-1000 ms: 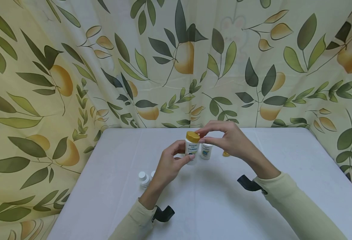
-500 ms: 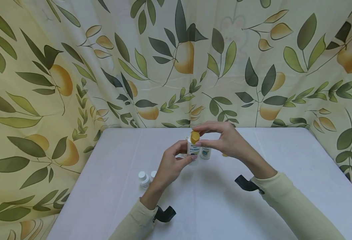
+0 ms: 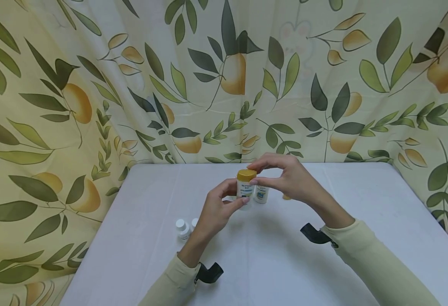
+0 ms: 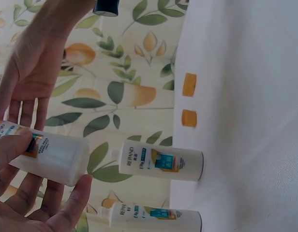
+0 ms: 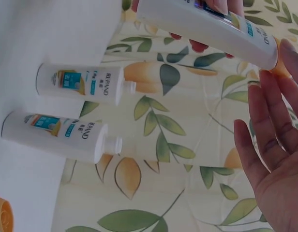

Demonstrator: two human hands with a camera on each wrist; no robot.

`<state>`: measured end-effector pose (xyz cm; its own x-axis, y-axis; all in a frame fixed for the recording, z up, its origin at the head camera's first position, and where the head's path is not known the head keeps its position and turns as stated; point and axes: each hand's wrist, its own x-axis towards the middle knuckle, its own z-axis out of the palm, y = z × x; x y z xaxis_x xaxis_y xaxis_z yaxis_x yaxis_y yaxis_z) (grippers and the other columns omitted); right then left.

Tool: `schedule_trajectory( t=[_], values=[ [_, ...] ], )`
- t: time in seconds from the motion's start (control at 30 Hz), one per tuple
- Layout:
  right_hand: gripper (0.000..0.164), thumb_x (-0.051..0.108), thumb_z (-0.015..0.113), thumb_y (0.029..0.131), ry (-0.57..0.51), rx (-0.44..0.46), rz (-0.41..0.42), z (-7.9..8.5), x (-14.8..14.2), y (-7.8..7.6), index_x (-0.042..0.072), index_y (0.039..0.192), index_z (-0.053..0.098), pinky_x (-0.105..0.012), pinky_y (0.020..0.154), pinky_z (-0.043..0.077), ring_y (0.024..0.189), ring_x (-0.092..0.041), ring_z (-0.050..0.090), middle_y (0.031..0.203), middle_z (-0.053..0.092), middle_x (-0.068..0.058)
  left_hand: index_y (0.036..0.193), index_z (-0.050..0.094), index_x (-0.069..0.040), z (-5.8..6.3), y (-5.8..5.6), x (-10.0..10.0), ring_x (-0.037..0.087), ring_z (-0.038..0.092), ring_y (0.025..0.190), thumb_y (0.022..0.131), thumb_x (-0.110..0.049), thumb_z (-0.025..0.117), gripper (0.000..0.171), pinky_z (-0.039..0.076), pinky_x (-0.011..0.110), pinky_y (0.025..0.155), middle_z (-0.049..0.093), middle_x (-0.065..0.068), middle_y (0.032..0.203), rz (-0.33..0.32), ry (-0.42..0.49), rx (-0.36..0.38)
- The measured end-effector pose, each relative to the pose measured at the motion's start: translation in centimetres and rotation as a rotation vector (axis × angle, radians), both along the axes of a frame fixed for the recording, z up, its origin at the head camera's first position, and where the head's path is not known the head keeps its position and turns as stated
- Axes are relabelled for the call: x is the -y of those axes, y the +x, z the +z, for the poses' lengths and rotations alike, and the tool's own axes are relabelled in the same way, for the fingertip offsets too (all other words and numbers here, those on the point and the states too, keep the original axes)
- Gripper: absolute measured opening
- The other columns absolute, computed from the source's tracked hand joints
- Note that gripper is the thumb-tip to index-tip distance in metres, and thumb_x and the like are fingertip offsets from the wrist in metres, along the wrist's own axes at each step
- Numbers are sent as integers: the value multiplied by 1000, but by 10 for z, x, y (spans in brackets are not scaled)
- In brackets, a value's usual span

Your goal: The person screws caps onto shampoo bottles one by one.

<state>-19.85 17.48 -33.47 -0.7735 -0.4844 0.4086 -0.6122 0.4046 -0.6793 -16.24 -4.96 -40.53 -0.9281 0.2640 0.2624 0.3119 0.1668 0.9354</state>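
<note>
In the head view my left hand (image 3: pixel 218 208) grips a white pump-style or shampoo-like bottle (image 3: pixel 244 189) above the table, its label facing me. The thumb lies across the label in the left wrist view. My right hand (image 3: pixel 290 176) pinches a yellow cap (image 3: pixel 246 175) between thumb and forefinger at the top of that bottle. Seen from the right wrist, the cap (image 5: pixel 282 62) sits right at the bottle's shoulder, with the other fingers extended below. Behind stand two matching bottles, one (image 5: pixel 74 83) beside the other (image 5: pixel 54 135), both with bare white necks.
Two loose yellow caps, one (image 4: pixel 189 85) beyond the other (image 4: pixel 189 118), lie on the white tablecloth (image 3: pixel 285 263) to the right of the standing bottles. Small white-capped bottles (image 3: pixel 183 228) stand left of my left forearm. A leaf-patterned curtain (image 3: pixel 224 85) hangs behind the table.
Half a second ago the cap was tipped forward, off the bottle's neck; now it is level over the bottle's top. The left hand has barely moved.
</note>
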Motion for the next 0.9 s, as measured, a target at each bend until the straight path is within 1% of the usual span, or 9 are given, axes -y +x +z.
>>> schedule_trajectory(
  t=[0.13,0.27,0.43,0.53,0.67,0.73,0.8,0.87,0.9],
  values=[
    [34,15,85,83,13,16,-12,1,-1,0,19,116,76,-31,89,56,102,-12,66,108,73,7,130,64,-16,0,0,1,21,65,108,91,-14,78,42,61,29,83,67,2,122,9,-3,-7],
    [30,15,82,86,19,18,-17,2,-3,0,19,115,77,-38,91,55,105,-13,65,110,73,6,131,64,-16,1,0,2,22,65,108,90,-15,78,43,61,29,83,67,3,122,19,-7,-10],
    [27,9,79,87,-16,39,-4,0,-4,-3,15,113,77,-50,101,52,108,-16,65,110,74,2,134,63,-17,1,0,2,21,65,109,91,-16,78,45,61,30,84,67,2,123,12,-7,9],
    [27,9,79,88,-41,78,10,-2,-4,-6,13,114,75,-54,107,48,111,-19,65,112,73,0,137,62,-18,1,0,2,21,64,110,92,-17,76,47,60,30,85,68,3,123,-6,-7,24],
    [33,14,76,92,-41,171,52,-4,-5,-9,14,124,71,-54,108,48,116,-21,65,122,71,-1,141,59,-20,2,0,2,20,64,110,94,-19,75,50,59,31,86,69,2,122,-21,-23,35],
    [37,19,74,94,-26,230,78,-4,-5,-10,18,131,68,-52,107,49,120,-21,64,128,69,1,142,59,-21,2,1,2,20,64,110,94,-20,75,51,59,31,86,69,2,122,-27,-32,35],
    [40,18,71,96,-31,271,138,-3,-5,-11,17,136,65,-48,106,50,122,-22,63,133,67,-1,142,59,-21,3,1,2,20,64,110,94,-20,74,50,59,31,87,69,3,121,-36,-37,34],
    [42,15,69,98,-42,286,196,-4,-5,-13,15,139,62,-40,105,51,123,-21,62,137,65,-2,142,59,-21,3,2,2,20,64,109,95,-21,74,49,58,32,87,69,3,121,-42,-43,31],
    [42,13,68,98,-48,289,225,-3,-5,-13,14,140,61,-40,106,51,123,-20,62,138,65,-4,142,59,-20,3,2,2,20,64,109,95,-21,74,49,58,32,87,69,3,121,-45,-44,28]
  ],
)
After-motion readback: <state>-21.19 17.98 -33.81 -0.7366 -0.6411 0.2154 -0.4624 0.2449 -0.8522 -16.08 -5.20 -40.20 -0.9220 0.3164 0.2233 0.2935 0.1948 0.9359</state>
